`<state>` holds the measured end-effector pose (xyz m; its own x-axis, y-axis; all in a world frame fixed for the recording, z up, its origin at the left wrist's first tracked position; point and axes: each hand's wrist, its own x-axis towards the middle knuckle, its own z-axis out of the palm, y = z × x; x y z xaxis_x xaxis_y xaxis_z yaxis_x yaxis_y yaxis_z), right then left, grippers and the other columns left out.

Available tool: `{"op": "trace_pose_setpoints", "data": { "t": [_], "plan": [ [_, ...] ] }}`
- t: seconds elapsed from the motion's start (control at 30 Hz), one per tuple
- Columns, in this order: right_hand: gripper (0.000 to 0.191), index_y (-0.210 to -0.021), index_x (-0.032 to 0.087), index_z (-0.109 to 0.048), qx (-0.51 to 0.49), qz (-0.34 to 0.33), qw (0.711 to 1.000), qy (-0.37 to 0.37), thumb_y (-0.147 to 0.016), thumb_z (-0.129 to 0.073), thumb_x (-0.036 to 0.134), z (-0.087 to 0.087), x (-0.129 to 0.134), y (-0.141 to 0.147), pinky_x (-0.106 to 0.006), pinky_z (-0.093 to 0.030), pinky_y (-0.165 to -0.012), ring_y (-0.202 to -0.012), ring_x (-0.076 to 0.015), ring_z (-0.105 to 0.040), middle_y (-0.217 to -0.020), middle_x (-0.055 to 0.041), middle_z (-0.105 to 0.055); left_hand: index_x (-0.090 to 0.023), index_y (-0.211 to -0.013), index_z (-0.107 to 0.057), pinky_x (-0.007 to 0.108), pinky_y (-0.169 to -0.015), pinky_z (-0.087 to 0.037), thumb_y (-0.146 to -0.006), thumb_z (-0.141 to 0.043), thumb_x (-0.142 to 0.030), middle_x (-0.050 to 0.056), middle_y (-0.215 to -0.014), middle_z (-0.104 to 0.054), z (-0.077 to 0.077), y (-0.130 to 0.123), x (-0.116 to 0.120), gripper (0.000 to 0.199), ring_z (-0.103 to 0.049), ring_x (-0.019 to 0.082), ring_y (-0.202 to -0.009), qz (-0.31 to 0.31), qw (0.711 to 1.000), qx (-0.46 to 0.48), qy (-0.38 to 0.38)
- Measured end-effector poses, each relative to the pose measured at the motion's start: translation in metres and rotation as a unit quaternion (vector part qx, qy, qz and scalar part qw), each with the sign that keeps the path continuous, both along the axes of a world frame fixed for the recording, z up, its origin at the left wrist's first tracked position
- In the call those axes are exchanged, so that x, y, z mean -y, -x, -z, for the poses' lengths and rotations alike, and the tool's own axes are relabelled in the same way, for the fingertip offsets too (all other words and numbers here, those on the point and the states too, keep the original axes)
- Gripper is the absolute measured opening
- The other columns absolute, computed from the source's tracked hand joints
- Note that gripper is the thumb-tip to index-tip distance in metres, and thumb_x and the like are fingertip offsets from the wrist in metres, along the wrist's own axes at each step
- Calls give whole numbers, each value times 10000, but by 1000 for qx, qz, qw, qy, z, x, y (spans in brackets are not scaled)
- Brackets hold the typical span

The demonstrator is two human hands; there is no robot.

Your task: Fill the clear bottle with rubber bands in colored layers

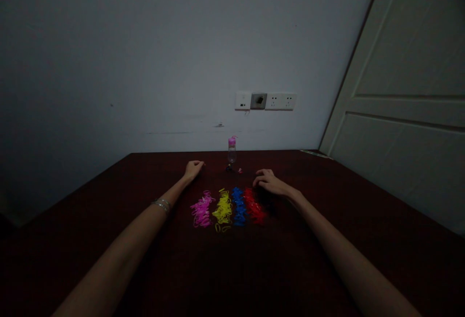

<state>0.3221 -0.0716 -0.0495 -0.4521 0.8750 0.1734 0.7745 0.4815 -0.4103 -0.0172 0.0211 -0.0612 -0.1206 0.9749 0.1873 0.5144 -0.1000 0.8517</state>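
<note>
Small rubber bands lie on the table sorted by colour in side-by-side piles: pink bands (202, 210), yellow bands (223, 208), blue bands (239, 206) and red bands (255, 206). A dim dark patch right of the red pile is too dark to make out. My left hand (194, 168) rests on the table beyond the pink pile, its fingers curled together with nothing visible in them. Just past the top of the red pile, my right hand (269, 182) lies palm down. Its fingers are bent and apart, holding nothing that I can see.
A small clear bottle with a pink cap (231, 150) stands near the back of the dark red table (225, 278). Tiny dark and pink bits (240, 170) lie before it. Behind are a wall with sockets (280, 102) and, at right, a pale panelled door (403, 74).
</note>
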Motion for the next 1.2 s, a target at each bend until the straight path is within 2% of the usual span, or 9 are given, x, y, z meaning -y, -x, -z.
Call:
{"op": "trace_pose_setpoints", "data": {
  "t": [0.13,0.3,0.4,0.5,0.6,0.73,0.93,1.07,1.2],
  "plan": [
    [329,-855,198,-696,19,-7,1000,5,-734,-396,136,-1,1,1,-443,-246,-969,-1173,-266,-320,-1161,-104,-473,-123,-725,-676,205,-497,-351,-724,-496,-322,23,-527,-592,-1,-14,-2,268,-505,115,-524,20,999,-21,-18],
    [350,-779,181,-700,26,-2,1000,-17,-683,-386,63,3,-2,1,-402,-263,-956,-1125,-246,-358,-1085,-104,-490,-114,-724,-683,204,-603,-401,-681,-528,-236,41,-689,-657,-1,-33,-2,202,-565,136,-667,83,993,-81,-36],
    [362,-809,188,-694,-8,24,998,-52,-693,-377,54,7,-7,-4,-386,-283,-943,-1085,-226,-390,-1055,-90,-507,-109,-765,-695,218,-633,-409,-680,-532,-226,44,-706,-654,2,-45,-2,218,-564,141,-675,118,983,-133,-48],
    [369,-888,183,-680,-47,77,991,-99,-714,-378,60,15,-14,-16,-365,-301,-934,-1036,-205,-428,-1026,-85,-532,-121,-812,-704,225,-641,-409,-688,-546,-242,45,-721,-651,4,-56,-3,234,-561,141,-670,144,970,-188,-59],
    [354,-909,180,-670,-72,134,980,-132,-713,-396,72,26,-21,-34,-366,-312,-934,-1020,-203,-459,-1003,-81,-561,-146,-876,-697,219,-637,-409,-692,-574,-261,46,-778,-653,2,-66,-2,249,-568,144,-700,142,962,-226,-47],
    [346,-899,171,-664,-98,186,968,-133,-691,-405,75,40,-28,-55,-356,-350,-916,-976,-198,-510,-991,-82,-590,-170,-967,-672,216,-639,-409,-711,-578,-250,55,-854,-656,-5,-75,2,284,-577,150,-743,143,956,-254,-48],
    [332,-890,176,-671,-111,186,968,-128,-679,-427,100,46,-30,-58,-340,-384,-896,-947,-197,-544,-974,-80,-618,-215,-979,-677,207,-663,-407,-718,-600,-274,49,-921,-666,-13,-84,3,278,-587,164,-833,141,952,-267,-43],
    [326,-884,173,-674,-101,184,969,-127,-679,-431,100,45,-28,-56,-329,-391,-897,-949,-194,-551,-979,-79,-622,-211,-903,-704,215,-654,-404,-719,-599,-287,49,-911,-678,-10,-85,-2,225,-593,169,-820,131,954,-266,-36],
    [312,-872,164,-680,-94,170,972,-130,-686,-434,110,45,-29,-56,-325,-399,-891,-934,-197,-560,-965,-86,-634,-191,-866,-717,222,-647,-404,-724,-579,-295,52,-863,-688,-9,-85,-10,223,-600,165,-783,131,965,-223,-53]
  ]
}}
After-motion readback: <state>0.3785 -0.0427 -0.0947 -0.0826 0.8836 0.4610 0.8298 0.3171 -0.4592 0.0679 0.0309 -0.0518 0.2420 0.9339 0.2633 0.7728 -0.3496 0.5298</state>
